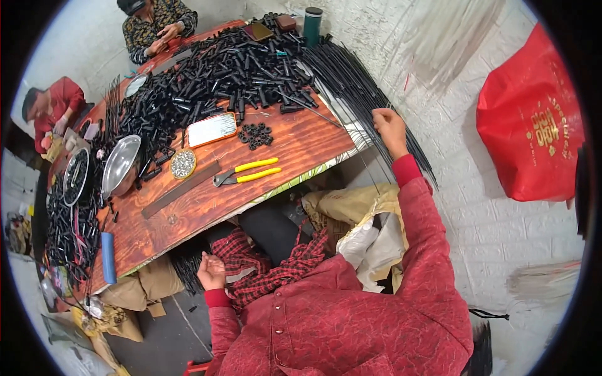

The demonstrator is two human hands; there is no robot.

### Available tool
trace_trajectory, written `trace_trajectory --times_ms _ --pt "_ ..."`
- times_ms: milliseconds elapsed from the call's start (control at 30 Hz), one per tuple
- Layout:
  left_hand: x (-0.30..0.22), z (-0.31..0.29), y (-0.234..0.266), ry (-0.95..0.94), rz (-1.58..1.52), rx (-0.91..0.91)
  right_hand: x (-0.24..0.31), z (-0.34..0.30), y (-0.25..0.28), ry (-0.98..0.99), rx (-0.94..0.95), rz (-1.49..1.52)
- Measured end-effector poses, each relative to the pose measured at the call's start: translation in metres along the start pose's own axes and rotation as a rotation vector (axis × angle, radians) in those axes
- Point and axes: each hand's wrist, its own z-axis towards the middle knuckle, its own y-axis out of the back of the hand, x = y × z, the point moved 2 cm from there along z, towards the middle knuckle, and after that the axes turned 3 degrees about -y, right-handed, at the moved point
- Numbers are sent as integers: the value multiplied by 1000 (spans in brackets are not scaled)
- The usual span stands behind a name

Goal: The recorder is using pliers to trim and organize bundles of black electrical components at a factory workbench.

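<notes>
My right hand [390, 128] is over the long thin black rods [357, 81] that spread past the right end of the table. Its fingers are closed, and whatever they may pinch is too small to make out. My left hand [212, 272] is low, beside the red-and-black checked cloth [282, 269] on my lap. Those fingers curl toward the thumb, with any held thing hidden. Nearest on the table lie yellow-handled pliers [248, 170], a flat metal bar [180, 190], and a small cluster of black rings [255, 135].
A heap of black tubular parts [207, 75] covers the table's far side. An orange-rimmed tray [212, 129], a dish of small metal bits [182, 163] and a steel bowl [121, 166] stand nearer. Two people work beyond. A red bag [530, 125] hangs at right; sacks [351, 207] sit below.
</notes>
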Motion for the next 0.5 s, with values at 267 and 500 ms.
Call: trace_trajectory --times_ms 267,500 --pt "15 -15 -16 -63 165 -65 1 2 -30 392 -89 -965" --pt "22 -18 -24 -106 285 -113 2 28 -31 115 32 -813"
